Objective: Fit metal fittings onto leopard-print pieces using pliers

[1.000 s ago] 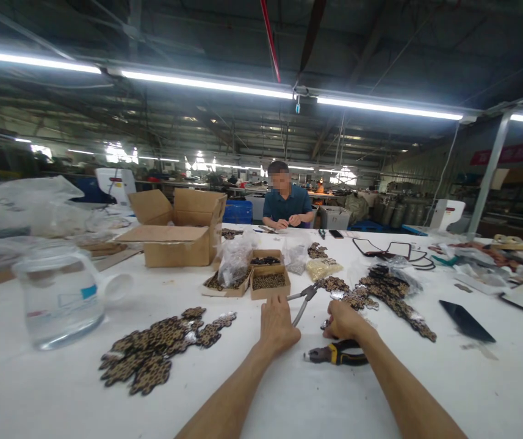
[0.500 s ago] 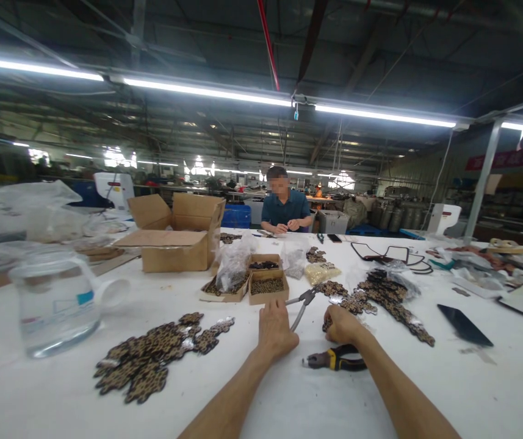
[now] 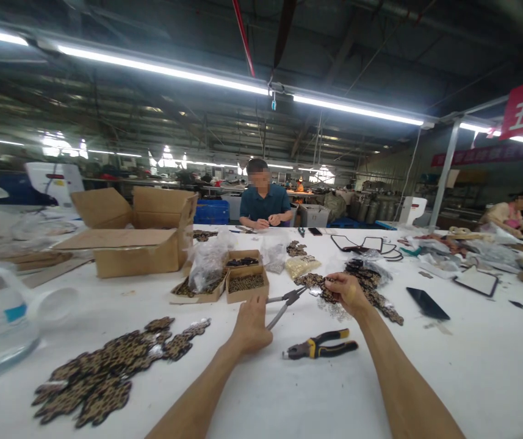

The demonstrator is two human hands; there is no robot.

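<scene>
In the head view my left hand is wrapped round the grey handles of a pair of pliers, whose jaws point to the right, slightly apart. My right hand has its fingers pinched on a leopard-print piece with a dark edge, at a small group of similar pieces. Small shiny bits lie scattered just below those pieces. Closer to me, yellow-and-black pliers lie on the white table with their handles spread.
Leopard-print pieces are heaped at front left and right. Small boxes of metal parts stand ahead, beside a large carton. A clear jug is far left, a dark phone-like slab right. A co-worker sits opposite.
My right hand has moved forward from beside the yellow-and-black pliers to the leopard-print pieces, uncovering the pliers' handles. My left hand keeps hold of the grey pliers. The view has turned right.
</scene>
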